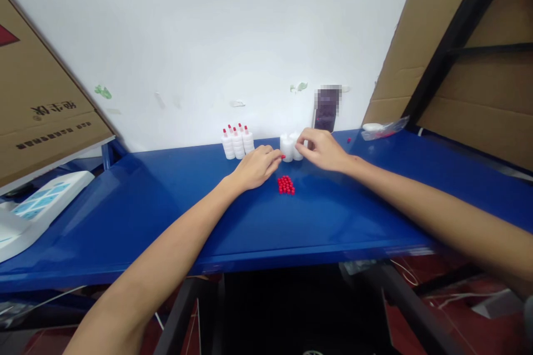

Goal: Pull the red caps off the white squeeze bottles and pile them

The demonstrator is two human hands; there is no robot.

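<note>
On a blue table [166, 216], my left hand [255, 166] is curled with its fingertips pinched on a small red cap [283, 156]. My right hand [320, 148] grips a white uncapped bottle among a small cluster of white bottles [288, 147] by the wall. Just in front of both hands lies a tight pile of several red caps [286, 184]. To the left of the cluster stands a group of several white bottles with red caps [237, 141].
A dark phone [326, 110] leans on the white wall behind the bottles. A clear plastic bag [381, 128] lies at the back right. A white scale [31, 211] sits at the left edge under a cardboard box [37, 105]. Cardboard and a black shelf frame [453, 39] stand on the right.
</note>
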